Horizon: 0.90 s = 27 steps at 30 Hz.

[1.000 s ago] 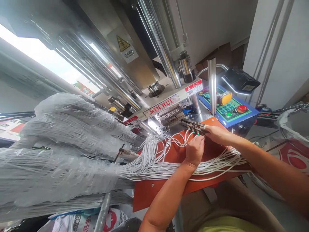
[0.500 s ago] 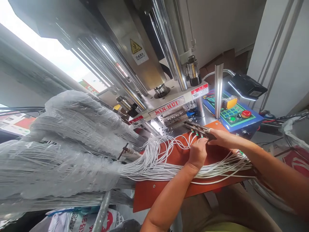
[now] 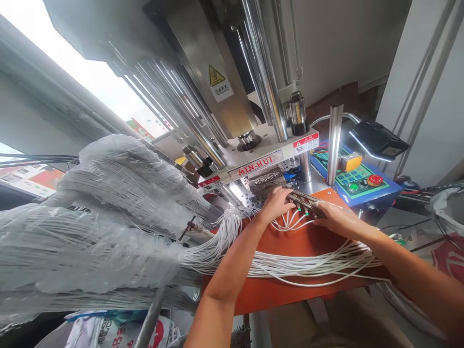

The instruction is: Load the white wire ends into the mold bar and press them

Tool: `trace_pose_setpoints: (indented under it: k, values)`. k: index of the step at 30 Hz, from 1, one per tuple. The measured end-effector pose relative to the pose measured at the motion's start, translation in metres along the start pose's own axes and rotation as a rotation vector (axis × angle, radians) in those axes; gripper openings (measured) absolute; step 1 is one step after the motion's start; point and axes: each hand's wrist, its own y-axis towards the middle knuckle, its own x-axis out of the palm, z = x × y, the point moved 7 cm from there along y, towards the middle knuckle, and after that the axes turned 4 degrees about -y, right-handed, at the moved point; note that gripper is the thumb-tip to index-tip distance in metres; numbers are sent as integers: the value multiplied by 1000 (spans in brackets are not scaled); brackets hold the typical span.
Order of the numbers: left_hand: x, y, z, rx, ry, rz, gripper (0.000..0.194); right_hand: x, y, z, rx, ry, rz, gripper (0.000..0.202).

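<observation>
A long metal mould bar [image 3: 307, 199] is held between my hands, tilted over the orange work board [image 3: 290, 241]. My left hand [image 3: 278, 205] is closed around its left end, close to the press opening. On the right end, my right hand [image 3: 335, 218] is closed with the thumb along the top. Several white cables [image 3: 288, 220] with small green-marked ends [image 3: 306, 212] run out of the bar's near side. Just beyond, a metal mould block [image 3: 266, 179] sits under the press plate [image 3: 258, 165]. My fingertips under the bar are partly hidden.
A thick bundle of white cables [image 3: 311, 263] crosses the board's front. Plastic-wrapped cable bundles [image 3: 119, 193] hang at the left. A blue control box [image 3: 362, 181] with a red button stands at the right, beside a metal post [image 3: 334, 145] and a black lamp [image 3: 380, 139].
My left hand has moved from the cable ends at the bar's near side to its left end. My right hand stays on the right end. The camera view has shifted slightly.
</observation>
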Motion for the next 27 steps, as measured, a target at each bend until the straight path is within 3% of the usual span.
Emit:
trace_pose_setpoints:
  k: [2,4,11,18,22,27]
  values:
    - [8,11,-11,41,8,-130,51,-1,-1,-2,2,13,0,22]
    - [13,15,-12,93,11,-189,46,-4,-3,-6,-9,30,12,22]
    - [19,14,-10,105,50,-195,42,-17,-6,-15,57,-14,-9,17]
    - [22,14,-15,238,85,-216,39,-6,-12,-14,-24,-118,71,21]
    - [3,10,-20,243,90,-124,39,-8,1,-15,-133,-83,62,26]
    - [-35,12,-57,84,16,117,33,-32,69,-30,-195,-209,7,26]
